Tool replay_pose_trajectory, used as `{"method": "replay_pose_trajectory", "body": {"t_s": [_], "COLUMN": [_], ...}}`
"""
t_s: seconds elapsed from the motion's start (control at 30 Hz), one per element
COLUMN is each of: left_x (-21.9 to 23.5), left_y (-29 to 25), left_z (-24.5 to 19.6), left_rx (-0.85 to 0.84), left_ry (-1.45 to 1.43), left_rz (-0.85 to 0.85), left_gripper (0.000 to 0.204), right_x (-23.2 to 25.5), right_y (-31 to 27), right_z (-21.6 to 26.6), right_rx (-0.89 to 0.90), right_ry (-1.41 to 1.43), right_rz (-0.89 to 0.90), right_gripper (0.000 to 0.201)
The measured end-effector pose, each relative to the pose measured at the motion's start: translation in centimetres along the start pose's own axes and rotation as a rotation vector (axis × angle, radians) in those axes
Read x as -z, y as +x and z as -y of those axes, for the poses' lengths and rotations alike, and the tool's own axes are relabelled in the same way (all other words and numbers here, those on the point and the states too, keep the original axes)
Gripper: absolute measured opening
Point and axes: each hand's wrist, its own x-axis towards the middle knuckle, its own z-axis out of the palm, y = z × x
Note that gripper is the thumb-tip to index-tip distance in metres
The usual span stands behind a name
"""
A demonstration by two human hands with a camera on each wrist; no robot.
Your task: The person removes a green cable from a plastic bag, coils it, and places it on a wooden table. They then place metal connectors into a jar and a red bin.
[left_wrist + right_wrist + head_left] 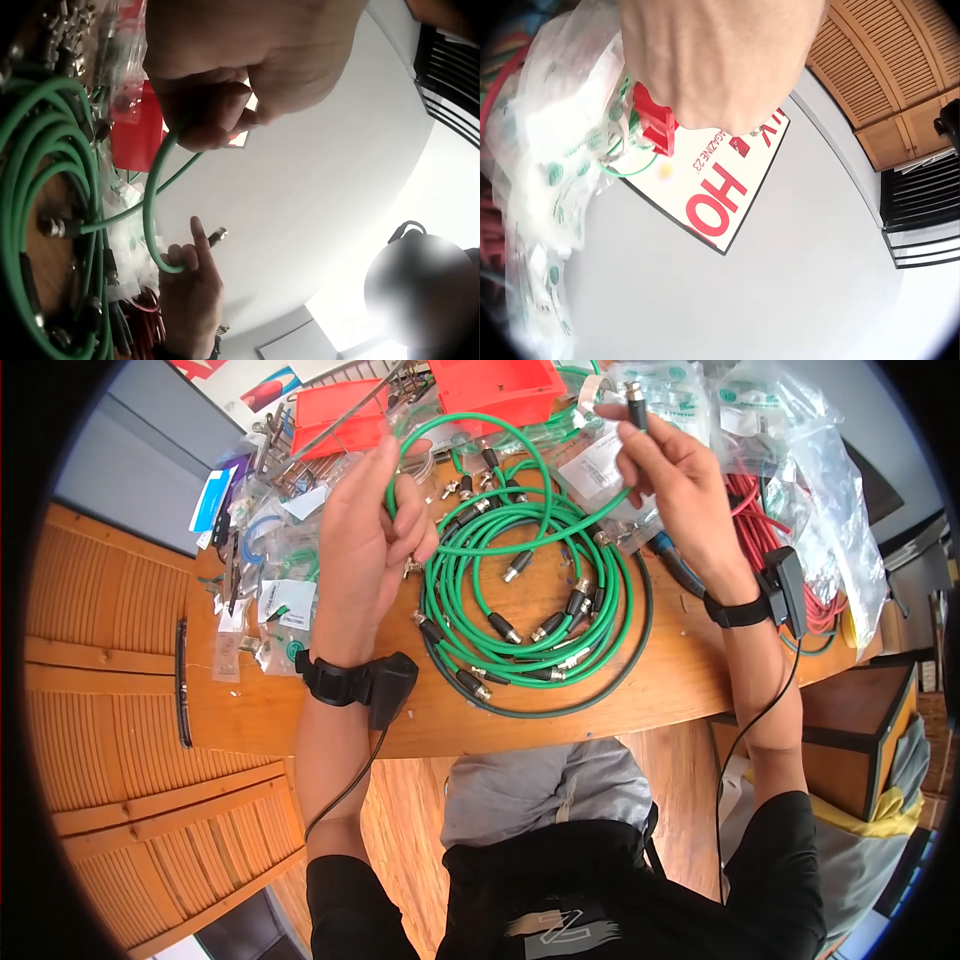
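My left hand (pixel 370 545) is raised over the left side of the table and grips a green coaxial cable (pixel 470 418), which arcs up from the fingers. With curled fingers my right hand (pixel 685 495) holds an end of green cable, its black and silver BNC connector (pixel 635 405) sticking up past the fingers. In the left wrist view the cable (pixel 150 210) bows between both hands. Beneath them lies a coil of green cables (pixel 430 610) with several BNC connectors (pixel 503 627). The right wrist view shows only the back of the right hand (pixel 720 60).
Two red bins (pixel 500 390) stand at the back of the wooden table (pixel 350 732). Clear plastic bags (pixel 820 490) and red cables (pixel 750 525) lie on the right. Small packets (pixel 285 603) and tools crowd the left. A dark cable (pixel 645 630) curves round the coil.
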Motion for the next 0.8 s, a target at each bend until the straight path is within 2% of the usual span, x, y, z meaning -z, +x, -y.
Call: {"method": "replay_pose_trajectory", "body": {"t_s": [0.13, 0.2, 0.3, 0.57, 0.7, 0.8], "left_x": [0.2, 0.6, -0.4, -0.3, -1.2, -2.1], "left_y": [0.3, 0.3, 0.0, 0.0, -0.4, -0.9], "left_z": [0.0, -0.3, -0.4, 0.8, 1.6, 1.4], "left_rx": [0.002, 0.001, 0.014, 0.063, 0.088, 0.089], "left_ry": [0.047, 0.055, 0.17, 0.202, 0.326, 0.464], "left_rz": [-0.123, -0.118, -0.222, 0.006, 0.13, 0.173], "left_gripper": [0.036, 0.035, 0.038, 0.026, 0.023, 0.02], "right_x": [1.7, 2.9, 4.1, 3.5, 1.8, 1.4], "right_y": [0.8, 1.4, 1.5, 1.6, 1.0, 1.1], "right_z": [-0.1, -0.6, -0.2, -0.8, -0.4, -1.1], "right_rx": [0.005, 0.003, -0.062, -0.103, -0.059, 0.034], "right_ry": [-0.031, 0.003, 0.13, 0.328, 0.315, 0.215], "right_rz": [-0.112, -0.162, -0.181, -0.036, 0.062, 0.056], "right_gripper": [0.035, 0.033, 0.036, 0.031, 0.03, 0.027]}}
